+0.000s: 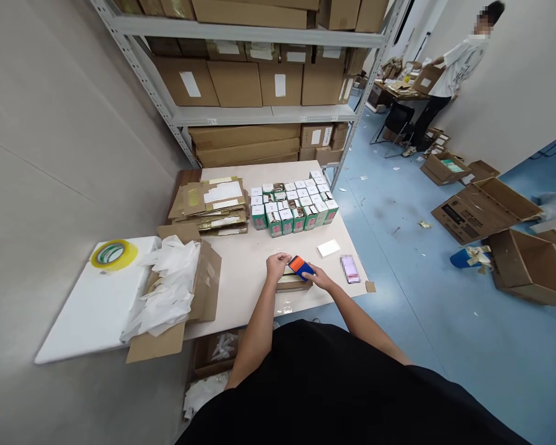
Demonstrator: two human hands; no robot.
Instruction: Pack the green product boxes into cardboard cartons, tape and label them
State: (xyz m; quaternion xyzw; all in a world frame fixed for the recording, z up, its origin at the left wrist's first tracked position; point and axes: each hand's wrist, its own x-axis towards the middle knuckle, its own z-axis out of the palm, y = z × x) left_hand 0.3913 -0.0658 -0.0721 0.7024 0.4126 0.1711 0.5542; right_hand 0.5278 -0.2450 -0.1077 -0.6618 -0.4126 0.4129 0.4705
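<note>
My right hand (pixel 319 277) grips a small blue and orange box (pixel 302 268), tilted over a shallow cardboard box (pixel 293 286) at the table's front edge. At its orange end, my left hand (pixel 278 266) has its fingers pinched together; what they hold, if anything, is too small to make out. A flat white box (pixel 328 248) lies beyond my right hand. To its right is a phone (pixel 350 269) with a lit screen. Rows of small green and white boxes (pixel 298 213) stand farther back, some with their tops open.
Flattened cardboard (pixel 213 204) is stacked at the back left. A carton (pixel 208 281) of white wrapping and a tape roll (pixel 113 254) are on the left. Behind the table rises a shelf rack (pixel 264 115) of cartons. A person (pixel 458 71) stands far right, beyond cartons (pixel 479 213) on the floor.
</note>
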